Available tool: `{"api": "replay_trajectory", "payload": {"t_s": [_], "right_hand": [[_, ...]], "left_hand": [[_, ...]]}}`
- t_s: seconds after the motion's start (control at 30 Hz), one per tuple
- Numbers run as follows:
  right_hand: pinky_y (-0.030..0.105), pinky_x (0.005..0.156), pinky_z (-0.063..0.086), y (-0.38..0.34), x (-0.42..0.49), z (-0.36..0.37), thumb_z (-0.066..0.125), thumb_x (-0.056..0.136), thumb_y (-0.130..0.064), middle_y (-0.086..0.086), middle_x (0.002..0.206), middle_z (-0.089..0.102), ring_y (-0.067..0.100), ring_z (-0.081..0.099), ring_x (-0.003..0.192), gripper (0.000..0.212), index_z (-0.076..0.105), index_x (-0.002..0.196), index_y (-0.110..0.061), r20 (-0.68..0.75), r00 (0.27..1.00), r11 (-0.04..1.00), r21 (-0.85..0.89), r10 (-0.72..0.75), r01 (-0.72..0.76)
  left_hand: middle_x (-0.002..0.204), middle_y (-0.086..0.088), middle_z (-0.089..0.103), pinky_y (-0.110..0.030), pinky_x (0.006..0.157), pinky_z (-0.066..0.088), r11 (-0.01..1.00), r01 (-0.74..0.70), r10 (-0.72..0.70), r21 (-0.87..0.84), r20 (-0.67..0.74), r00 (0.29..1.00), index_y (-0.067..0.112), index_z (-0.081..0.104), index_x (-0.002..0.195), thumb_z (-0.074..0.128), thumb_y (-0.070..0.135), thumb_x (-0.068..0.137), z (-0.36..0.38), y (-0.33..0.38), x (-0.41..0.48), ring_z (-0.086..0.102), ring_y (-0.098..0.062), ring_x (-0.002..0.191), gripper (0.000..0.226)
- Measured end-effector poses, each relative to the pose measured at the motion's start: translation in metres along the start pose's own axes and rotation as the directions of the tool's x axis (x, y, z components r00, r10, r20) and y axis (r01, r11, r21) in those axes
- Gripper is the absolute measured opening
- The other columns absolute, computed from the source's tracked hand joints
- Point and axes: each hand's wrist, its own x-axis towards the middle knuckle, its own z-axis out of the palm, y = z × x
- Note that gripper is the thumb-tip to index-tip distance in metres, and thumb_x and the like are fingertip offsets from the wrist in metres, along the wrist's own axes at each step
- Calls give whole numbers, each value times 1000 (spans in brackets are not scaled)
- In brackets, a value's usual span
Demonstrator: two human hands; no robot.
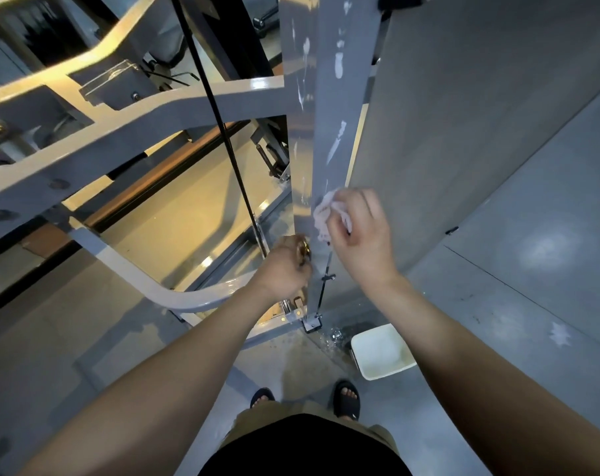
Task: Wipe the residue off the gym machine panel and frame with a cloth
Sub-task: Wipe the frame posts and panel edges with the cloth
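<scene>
A person's right hand (360, 231) curls round a bunched pale cloth (324, 218), pressing it to the upright frame post (326, 159). White residue (336, 142) streaks the post's long axis toward 12 o'clock, with the panel (463, 115) at 3 o'clock. The left hand (285, 266), at 7 o'clock, grips an unidentifiable brass-coloured object (300, 247)

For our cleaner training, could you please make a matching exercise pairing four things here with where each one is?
Things: 1 cloth; 2 white tub; 3 white residue; 4 black cable.
Places: A on the floor; B in the right hand; C left of the post; D on the post, above the cloth.
Pairs: 1-B; 2-A; 3-D; 4-C.
</scene>
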Motion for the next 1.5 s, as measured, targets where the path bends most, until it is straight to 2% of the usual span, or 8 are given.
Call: {"api": "replay_trajectory", "payload": {"t_s": [0.13, 0.27, 0.4, 0.5, 0.73, 0.87, 1.33, 1.5], "right_hand": [[36, 76, 52, -2, -1, -6, 53, 88, -11, 6, 105, 57, 26, 62, 86, 16, 63, 100, -15, 102, 994, 998, -47, 41, -37], [19, 72, 43, -16, 10, -17, 59, 91, -4, 7, 107, 63, 14, 59, 91, 16, 68, 104, -10, -52, 996, 995, -58, -79, 76], [22, 71, 45, -8, -1, -14, 47, 94, -19, 8, 104, 60, 25, 64, 82, 24, 67, 105, -12, 111, 991, 987, -128, -79, 93], [21, 61, 38, -21, 8, -23, 47, 96, -16, 9, 99, 61, 22, 57, 67, 20, 66, 101, -11, 54, 988, 972, -179, -144, 151], [38, 63, 55, -6, -2, -18, 52, 93, -11, 7, 102, 61, 31, 65, 81, 18, 68, 100, -12, 170, 973, 954, -228, -156, 193], [30, 70, 54, -28, 15, -26, 54, 94, -6, 5, 107, 64, 22, 66, 89, 17, 70, 100, -10, -4, 974, 960, -172, -226, 222], [42, 65, 56, 3, 7, -25, 68, 80, 13, 12, 107, 62, 34, 61, 91, 35, 69, 110, -5, 265, 910, 862, -318, -319, 395], [30, 71, 50, -21, 20, -26, 55, 89, 3, 4, 110, 61, 27, 59, 93, 22, 68, 105, -6, 106, 923, 885, -262, -369, 384]], "left_hand": [[111, 26, 49, -3, 70, 40, 975, -49, 21, -217, -130, 991, 29, 30, 150, 72, 15, 92, -20, 11, 5, 59, 4, 95, 73], [110, 35, 39, 5, 63, 40, 950, -78, 67, -301, -47, 997, 28, 8, 159, 78, 9, 88, -39, 27, 4, 47, 37, 77, 101], [151, 10, 40, -27, 111, 42, 959, -95, 70, -268, -99, 993, 24, 13, 159, 92, 25, 75, -45, 31, 16, 41, -3, 140, 115], [144, 5, 45, -46, 113, 45, 957, -138, 116, -256, -98, 988, 31, 35, 143, 93, 28, 67, -47, 31, 27, 46, -13, 134, 96], [127, 12, 39, -4, 86, 36, 960, -176, 154, -219, -113, 981, 33, 40, 133, 91, 19, 73, -47, 24, 38, 43, -2, 114, 81], [128, 11, 37, -24, 104, 36, 963, -180, 161, -198, -109, 981, 33, 40, 137, 89, 22, 74, -47, 18, 39, 41, -8, 123, 80], [128, 10, 38, -25, 101, 34, 961, -181, 165, -207, -89, 982, 36, 38, 139, 90, 26, 74, -48, 18, 41, 39, -7, 122, 84], [129, 8, 37, -27, 105, 37, 961, -189, 174, -201, -86, 981, 35, 38, 142, 88, 24, 76, -48, 16, 42, 40, -7, 123, 84]]}}
